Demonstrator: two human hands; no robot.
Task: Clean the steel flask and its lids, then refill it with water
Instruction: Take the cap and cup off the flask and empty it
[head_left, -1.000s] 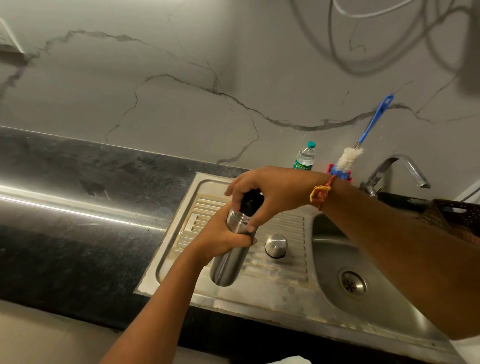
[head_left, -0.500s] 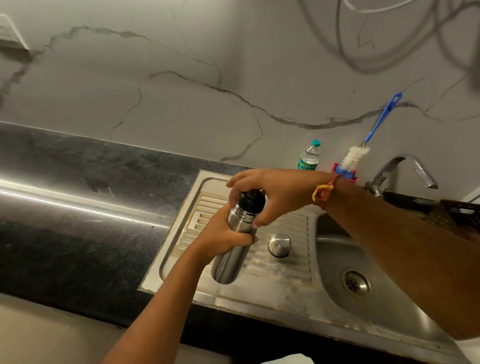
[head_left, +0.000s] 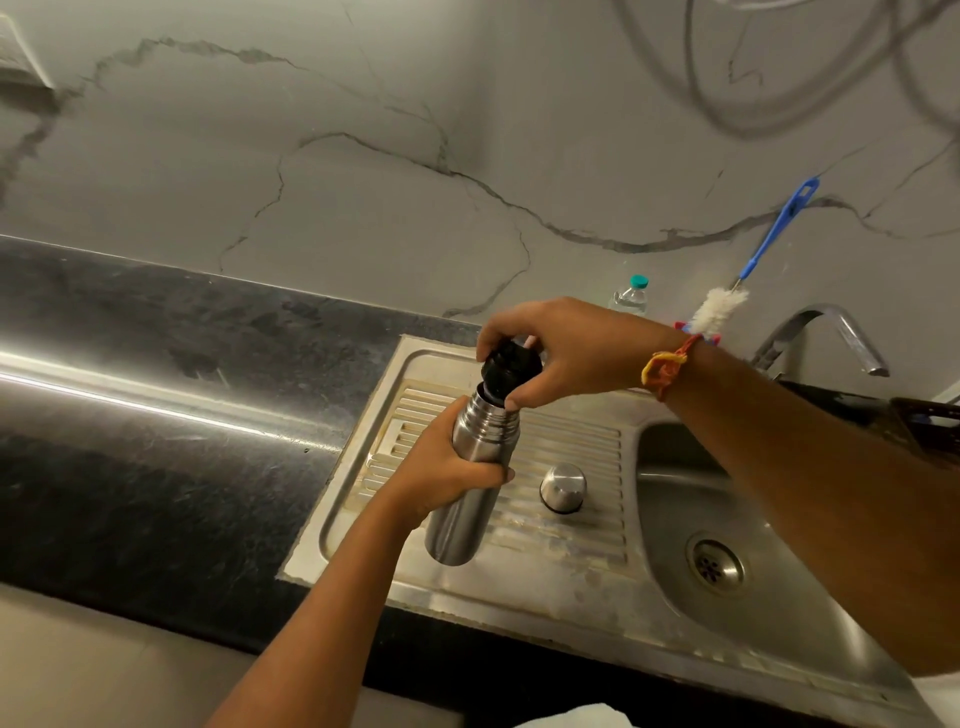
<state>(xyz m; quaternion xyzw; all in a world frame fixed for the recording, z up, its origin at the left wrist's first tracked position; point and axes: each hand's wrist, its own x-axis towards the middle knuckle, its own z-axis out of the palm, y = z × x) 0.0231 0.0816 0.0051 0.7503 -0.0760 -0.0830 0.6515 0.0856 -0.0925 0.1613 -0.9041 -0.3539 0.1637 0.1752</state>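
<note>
head | R hand: black lid now raised | L hand: flask

bottle half hidden behind right hand, basket cropped

The steel flask tilts over the draining board, black stopper at its mouth; the steel cap stands beside it.

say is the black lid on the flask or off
Partly off: the black lid, gripped by the right hand, sits tilted at the flask mouth; fully free, cannot tell.
</note>
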